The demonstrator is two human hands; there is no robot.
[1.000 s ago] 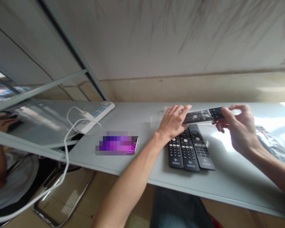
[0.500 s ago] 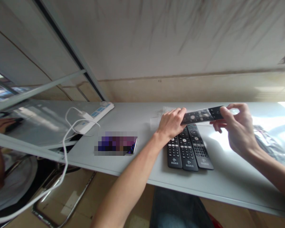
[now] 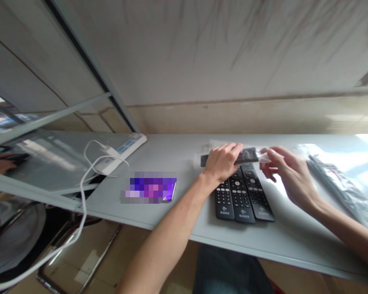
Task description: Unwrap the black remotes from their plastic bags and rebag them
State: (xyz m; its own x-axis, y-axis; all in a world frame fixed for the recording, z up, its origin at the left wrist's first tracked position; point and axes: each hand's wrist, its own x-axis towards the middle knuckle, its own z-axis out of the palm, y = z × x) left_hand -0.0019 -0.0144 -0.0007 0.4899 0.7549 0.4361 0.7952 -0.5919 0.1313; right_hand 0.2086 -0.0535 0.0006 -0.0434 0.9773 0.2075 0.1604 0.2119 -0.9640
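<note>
A dark remote in a clear plastic bag (image 3: pixel 247 155) lies crosswise above the far ends of three black remotes (image 3: pixel 243 200), which rest side by side on the grey table. My left hand (image 3: pixel 222 160) is wrapped over the middle of the bagged remote and hides part of it. At its right end, the fingers of my right hand (image 3: pixel 283 169) pinch the clear bag's edge. Farther right lies another plastic-wrapped bundle (image 3: pixel 340 183) with something dark inside.
A phone (image 3: pixel 153 188) lies left of my left forearm. Behind it a white power strip (image 3: pixel 122 153) trails a white cable over the table's front edge. Beyond the metal frame at far left, a person's hand (image 3: pixel 1 166) holds something dark.
The remote has moved left into the clear bag, under my left hand. My right hand has shifted left and now grips the bag's end instead of the bare remote.
</note>
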